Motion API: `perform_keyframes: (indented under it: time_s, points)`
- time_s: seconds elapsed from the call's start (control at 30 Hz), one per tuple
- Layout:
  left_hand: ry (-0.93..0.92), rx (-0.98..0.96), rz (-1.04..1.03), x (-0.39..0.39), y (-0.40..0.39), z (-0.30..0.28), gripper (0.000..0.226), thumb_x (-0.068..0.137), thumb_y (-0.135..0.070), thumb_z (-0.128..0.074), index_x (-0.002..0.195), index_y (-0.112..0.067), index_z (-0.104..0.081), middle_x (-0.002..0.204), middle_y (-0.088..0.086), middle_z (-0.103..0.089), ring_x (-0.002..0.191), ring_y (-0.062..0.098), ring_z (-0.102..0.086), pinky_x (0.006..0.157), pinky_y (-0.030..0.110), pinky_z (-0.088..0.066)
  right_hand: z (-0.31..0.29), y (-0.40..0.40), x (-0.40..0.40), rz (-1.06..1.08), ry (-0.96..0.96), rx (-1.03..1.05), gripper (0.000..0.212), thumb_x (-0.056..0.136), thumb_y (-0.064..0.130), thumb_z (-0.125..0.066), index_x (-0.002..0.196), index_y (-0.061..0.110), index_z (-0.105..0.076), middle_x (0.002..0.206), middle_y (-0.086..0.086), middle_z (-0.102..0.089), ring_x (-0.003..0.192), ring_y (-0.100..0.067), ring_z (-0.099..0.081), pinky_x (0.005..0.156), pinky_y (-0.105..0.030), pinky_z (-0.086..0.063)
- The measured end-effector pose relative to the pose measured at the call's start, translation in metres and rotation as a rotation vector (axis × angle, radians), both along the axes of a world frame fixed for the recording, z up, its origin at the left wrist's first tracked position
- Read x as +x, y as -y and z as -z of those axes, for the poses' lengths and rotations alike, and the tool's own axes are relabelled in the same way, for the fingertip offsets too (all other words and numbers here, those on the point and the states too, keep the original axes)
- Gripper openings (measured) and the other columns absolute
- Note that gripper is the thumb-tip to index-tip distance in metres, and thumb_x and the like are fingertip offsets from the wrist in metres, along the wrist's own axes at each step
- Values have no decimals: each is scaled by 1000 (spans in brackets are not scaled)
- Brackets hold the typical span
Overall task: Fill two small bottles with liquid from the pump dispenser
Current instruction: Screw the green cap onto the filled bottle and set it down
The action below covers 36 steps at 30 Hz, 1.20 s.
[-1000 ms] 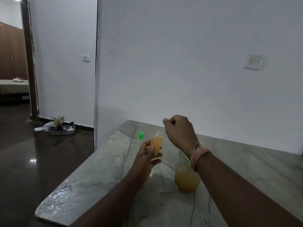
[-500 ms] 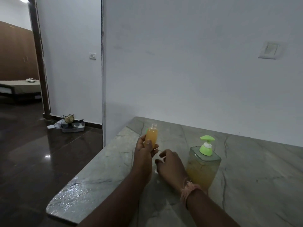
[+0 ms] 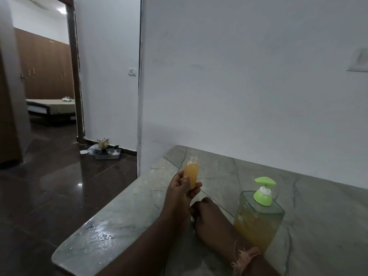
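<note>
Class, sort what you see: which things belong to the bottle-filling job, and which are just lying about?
Job:
small bottle, held by left hand
pump dispenser
right hand

Lying about:
tray on floor
bed
wall switch

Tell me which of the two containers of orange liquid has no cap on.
The small bottle gripped in the left hand: its threaded neck is bare. The pump dispenser on the counter wears its green pump.

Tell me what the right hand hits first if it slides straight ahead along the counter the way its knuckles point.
Probably nothing: the right hand points up-left past the left hand, over bare counter toward the wall. Depth is unclear.
</note>
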<state>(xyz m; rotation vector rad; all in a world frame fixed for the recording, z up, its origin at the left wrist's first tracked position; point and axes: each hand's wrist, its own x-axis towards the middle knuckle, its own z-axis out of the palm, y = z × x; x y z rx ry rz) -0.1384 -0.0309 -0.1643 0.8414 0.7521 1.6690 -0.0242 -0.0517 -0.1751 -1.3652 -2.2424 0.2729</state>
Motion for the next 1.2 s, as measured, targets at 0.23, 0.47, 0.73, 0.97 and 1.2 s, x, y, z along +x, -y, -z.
perform_keyframes:
  time_s: [0.23,0.47,0.73,0.97,1.2]
  points:
    - [15,-14,-28,-4,2,-3,38,106,-18,-42,142,-4,-43,126,24,-57,102,33,-65,88,40,-53,5,6,11,-64,-131,17,27,93,15,-50,117,24,-58,111,8,-48,99,-2,-48,79,-7,-38]
    - [30,-20,37,0,6,-4,39,106,-22,-40,137,-1,-47,116,23,-62,95,34,-64,82,41,-53,-12,12,9,121,-435,232,34,94,18,-59,126,27,-53,118,13,-50,98,3,-51,75,-1,-37]
    - [34,56,155,3,16,-10,48,98,-30,-52,137,-2,-49,129,30,-59,105,37,-65,82,39,-56,-68,16,-2,129,-536,488,20,90,15,-62,109,23,-60,100,8,-60,91,-4,-58,78,-21,-52]
    - [74,58,190,3,11,-8,55,90,-29,-59,137,-4,-47,122,30,-60,100,39,-63,96,54,-51,-128,2,-5,152,-285,357,38,86,-4,-55,120,11,-64,114,-7,-56,95,-13,-62,83,-24,-51]
    - [71,121,287,4,15,-10,46,86,-33,-57,128,-12,-52,107,22,-66,83,28,-66,78,39,-55,-173,-2,11,94,4,189,20,85,10,-69,101,20,-72,99,1,-68,88,-13,-62,63,-17,-41]
